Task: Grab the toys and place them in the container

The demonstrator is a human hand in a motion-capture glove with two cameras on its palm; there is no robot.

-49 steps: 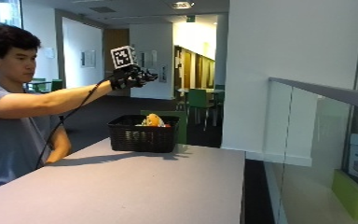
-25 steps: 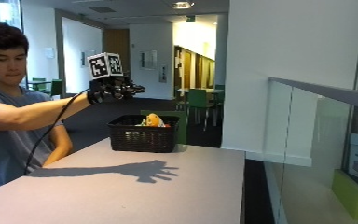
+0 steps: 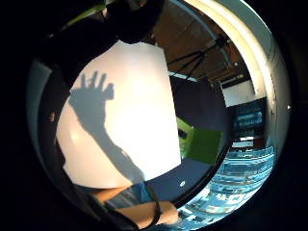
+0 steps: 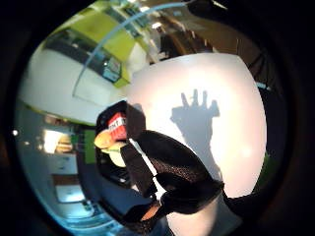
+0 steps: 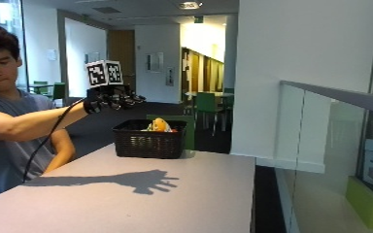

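Several toys (image 5: 159,125) already lie in the black basket (image 5: 149,143), which stands at the far end of the white table (image 5: 193,194); an orange and yellow one pokes above the rim, and the thumb side palm view shows a red-labelled piece and something yellow inside. No toy shows on the tabletop in any view, only the shadow of a spread hand (image 5: 141,180).

The gloved right hand (image 5: 112,98) hangs in the air above the table, on the near side of the basket and higher than its rim, well apart from the tabletop. Its fingers are spread and hold nothing, which the fingered shadow bears out.

As a judgement, the toys look like small moulded plastic pieces, so they should be light, stiff and a little smooth, not fragile. Rounded ones are best taken across their widest part between thumb and fingers; a boxy one is best pinched on two flat opposite faces. Smooth plastic could slip from a fingertip pinch, so wrapping the fingers round suits better.

The basket looks woven and stiff, with open sides, and light enough to slide if knocked. A toy is better released low over the opening than tossed, since a bounce could carry it out.

With nothing left on the table in view, the task seems at or near its end.
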